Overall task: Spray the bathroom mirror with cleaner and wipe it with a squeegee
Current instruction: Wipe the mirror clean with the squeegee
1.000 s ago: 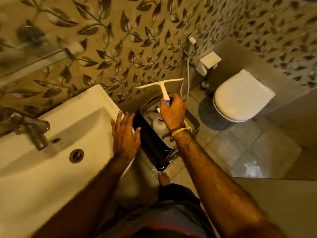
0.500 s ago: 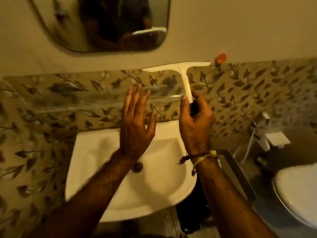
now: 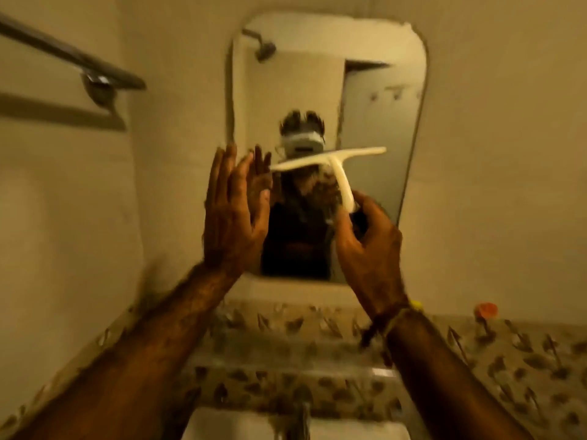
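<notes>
The rounded bathroom mirror (image 3: 374, 115) hangs on the plain wall straight ahead. A white T-shaped squeegee (image 3: 336, 163) is raised in front of its lower half, blade on top and tilted down to the left. My right hand (image 3: 365, 246) is shut on the dark lower end of its handle. My left hand (image 3: 233, 217) is lifted beside the blade's left tip, fingers straight and apart, holding nothing. No spray bottle is in view. The picture is blurred by motion.
A metal towel bar (image 3: 73, 60) crosses the wall at upper left. Below the mirror runs a leaf-patterned tile band (image 3: 524, 357) with a small orange object (image 3: 485, 309) on its ledge. The white basin (image 3: 222, 423) and tap (image 3: 301, 417) sit at the bottom edge.
The view has swung from the basin and toilet up to the mirror. Both hands rose with it, my right hand carrying the squeegee from over the floor caddy up to the glass.
</notes>
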`<action>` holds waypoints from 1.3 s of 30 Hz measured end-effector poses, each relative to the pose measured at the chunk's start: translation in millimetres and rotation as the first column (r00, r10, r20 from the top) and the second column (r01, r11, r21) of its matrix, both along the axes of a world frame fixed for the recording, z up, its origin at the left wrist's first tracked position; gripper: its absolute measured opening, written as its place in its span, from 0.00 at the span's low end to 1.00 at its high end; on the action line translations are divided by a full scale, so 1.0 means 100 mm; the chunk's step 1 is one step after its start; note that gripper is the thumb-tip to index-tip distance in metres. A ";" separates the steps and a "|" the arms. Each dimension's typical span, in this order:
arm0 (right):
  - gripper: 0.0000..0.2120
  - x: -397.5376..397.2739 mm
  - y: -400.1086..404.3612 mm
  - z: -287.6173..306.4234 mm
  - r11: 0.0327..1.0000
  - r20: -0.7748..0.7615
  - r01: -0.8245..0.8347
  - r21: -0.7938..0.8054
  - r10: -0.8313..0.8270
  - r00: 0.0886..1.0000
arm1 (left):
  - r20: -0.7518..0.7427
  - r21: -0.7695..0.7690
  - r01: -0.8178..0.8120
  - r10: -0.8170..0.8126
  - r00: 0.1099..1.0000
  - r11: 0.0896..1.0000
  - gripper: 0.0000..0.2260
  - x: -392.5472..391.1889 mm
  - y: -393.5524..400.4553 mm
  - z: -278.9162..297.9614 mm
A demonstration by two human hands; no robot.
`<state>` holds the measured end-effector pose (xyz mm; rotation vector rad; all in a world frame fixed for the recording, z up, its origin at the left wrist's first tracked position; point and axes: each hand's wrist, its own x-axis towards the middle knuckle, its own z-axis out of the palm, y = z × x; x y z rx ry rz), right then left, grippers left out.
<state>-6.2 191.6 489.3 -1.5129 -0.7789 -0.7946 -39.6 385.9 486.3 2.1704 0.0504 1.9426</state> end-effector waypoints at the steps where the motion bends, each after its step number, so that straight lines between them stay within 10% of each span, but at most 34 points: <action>1: 0.15 0.06 -0.01 0.06 1.000 0.024 -0.003 -0.013 0.003 1.000 | 0.006 0.007 -0.017 0.017 1.000 1.000 0.25 0.04 0.10 0.07; 10: 0.21 0.38 0.61 1.21 0.970 0.392 0.173 -0.168 -0.096 0.915 | -0.083 0.127 -0.042 0.053 0.995 0.991 0.30 0.71 0.84 0.90; 16: 0.23 0.68 1.11 1.68 0.948 0.524 0.302 -0.099 -0.209 0.826 | 0.145 0.046 0.171 -0.176 0.974 0.984 0.41 1.08 1.16 1.02; 35: 0.28 0.79 1.25 0.99 0.889 0.497 0.438 -0.138 -0.320 0.807 | 0.167 0.130 0.007 -0.029 0.985 0.991 0.51 1.20 1.26 0.97; 39: 0.26 0.72 1.37 1.57 0.845 0.512 0.525 -0.098 -0.410 0.755 | 0.148 0.110 0.011 -0.028 0.989 0.994 0.52 1.22 1.26 0.96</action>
